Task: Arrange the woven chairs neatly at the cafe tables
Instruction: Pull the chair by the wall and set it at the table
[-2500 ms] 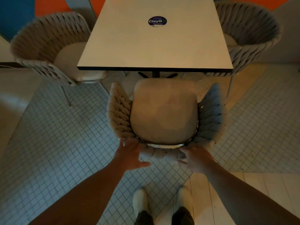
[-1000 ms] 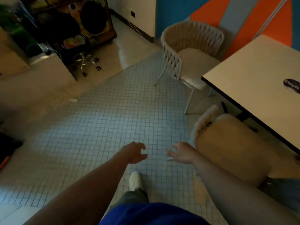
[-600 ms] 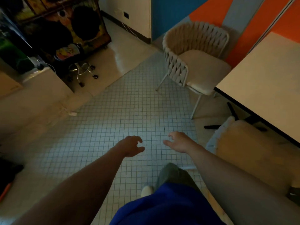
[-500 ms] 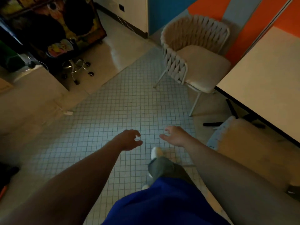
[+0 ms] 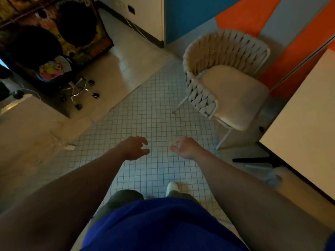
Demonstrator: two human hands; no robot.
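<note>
A beige woven chair (image 5: pixel 224 78) with a padded seat stands at the upper right, angled beside the corner of the pale cafe table (image 5: pixel 306 127). My left hand (image 5: pixel 135 148) and my right hand (image 5: pixel 184 147) hover over the tiled floor, well short of that chair. Both hold nothing, with fingers loosely curled. A blurred edge of the chair I left (image 5: pixel 273 178) shows at the right under the table edge.
The table's black base foot (image 5: pixel 253 159) lies on the floor near the chair. A wheeled stool (image 5: pixel 78 87) and a dark painted cabinet (image 5: pixel 52 33) stand at the upper left. Small white floor tiles (image 5: pixel 145 115) spread between them. Coloured wall panels (image 5: pixel 241 15) back the chair.
I let go of the chair pushed under the table and turned left. Over the last second I stepped toward the angled chair, both hands staying empty in front of me.
</note>
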